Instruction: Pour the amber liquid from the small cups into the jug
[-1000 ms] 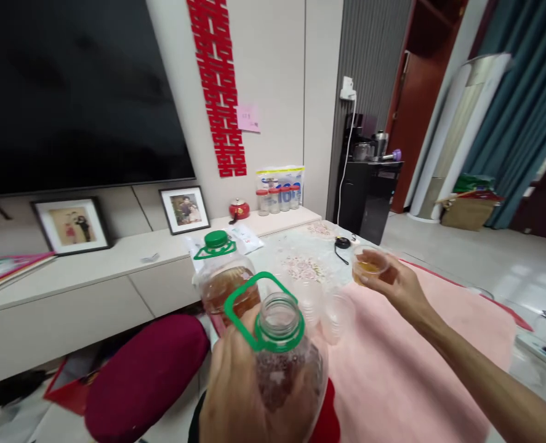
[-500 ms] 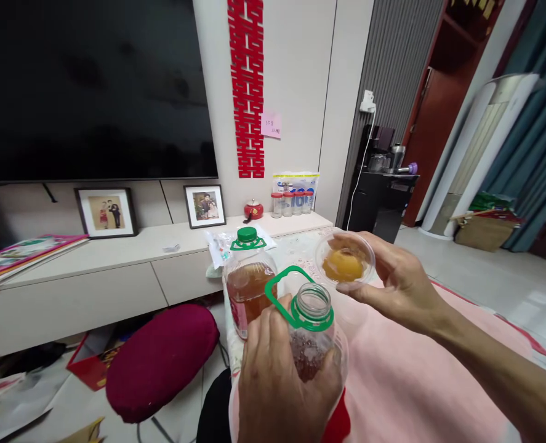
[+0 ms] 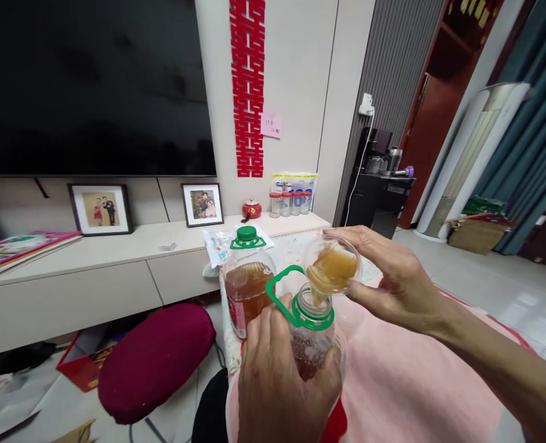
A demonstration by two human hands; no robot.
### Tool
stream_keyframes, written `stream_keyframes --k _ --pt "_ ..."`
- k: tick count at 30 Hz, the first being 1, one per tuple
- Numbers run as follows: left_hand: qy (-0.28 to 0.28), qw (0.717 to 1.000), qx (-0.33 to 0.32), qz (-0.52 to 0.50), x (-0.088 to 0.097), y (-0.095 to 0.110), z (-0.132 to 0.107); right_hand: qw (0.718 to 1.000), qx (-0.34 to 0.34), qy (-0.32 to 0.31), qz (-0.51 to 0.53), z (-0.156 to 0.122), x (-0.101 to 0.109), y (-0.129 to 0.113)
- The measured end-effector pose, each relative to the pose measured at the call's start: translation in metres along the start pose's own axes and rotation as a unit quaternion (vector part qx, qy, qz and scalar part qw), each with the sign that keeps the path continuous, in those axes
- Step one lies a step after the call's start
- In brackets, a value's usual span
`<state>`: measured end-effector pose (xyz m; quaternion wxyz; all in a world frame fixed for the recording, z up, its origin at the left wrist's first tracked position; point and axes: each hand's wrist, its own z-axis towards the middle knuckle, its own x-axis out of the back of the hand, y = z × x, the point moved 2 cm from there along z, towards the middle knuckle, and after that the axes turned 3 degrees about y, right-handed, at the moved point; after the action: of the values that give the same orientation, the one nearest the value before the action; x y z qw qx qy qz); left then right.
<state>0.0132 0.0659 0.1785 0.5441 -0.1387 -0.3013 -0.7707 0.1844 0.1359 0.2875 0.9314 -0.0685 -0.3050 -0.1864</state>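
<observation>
The left hand [image 3: 279,375] was closed around the upper body of an open bottle [image 3: 310,347], its fingers along the left side and its thumb on the right. The bottle stood within that grip, its mouth uncovered just above the fingertips, with a brownish drink and small bubbles visible below the thumb side. A green handle [image 3: 273,288] ran from the neck ring and rose to the left, just above the knuckles

The right hand [image 3: 393,274] held a clear cup [image 3: 319,245] narrowly between the thumb, at the lower edge, and the fingers, around the upper edge. From that grip the cup reached leftward over the open bottle, tilted toward the bottle mouth, and golden liquid [image 3: 335,271] ran off its lowered lip into the neck. Whether the lip touched the neck could not be told

Left of and beyond the left hand's grip, a capped bottle [image 3: 250,286] stood upright, partly full of amber drink, a green cap [image 3: 246,232] on top. A pink cloth [image 3: 406,369] spread to the right of that grip, beneath the right forearm. Farther left and lower, a dark red stool [image 3: 157,363] stood well apart from both hands. Beyond the grips, red-lidded jars [image 3: 286,205] were lined up on a pale cabinet [image 3: 111,264] against the wall
</observation>
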Motion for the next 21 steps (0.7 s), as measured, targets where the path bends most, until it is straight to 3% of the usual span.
stream_keyframes --k 21 --pt "-0.004 1.000 0.009 -0.003 0.002 0.002 0.001 0.993 0.076 -0.030 -0.086 0.013 0.006 -0.012"
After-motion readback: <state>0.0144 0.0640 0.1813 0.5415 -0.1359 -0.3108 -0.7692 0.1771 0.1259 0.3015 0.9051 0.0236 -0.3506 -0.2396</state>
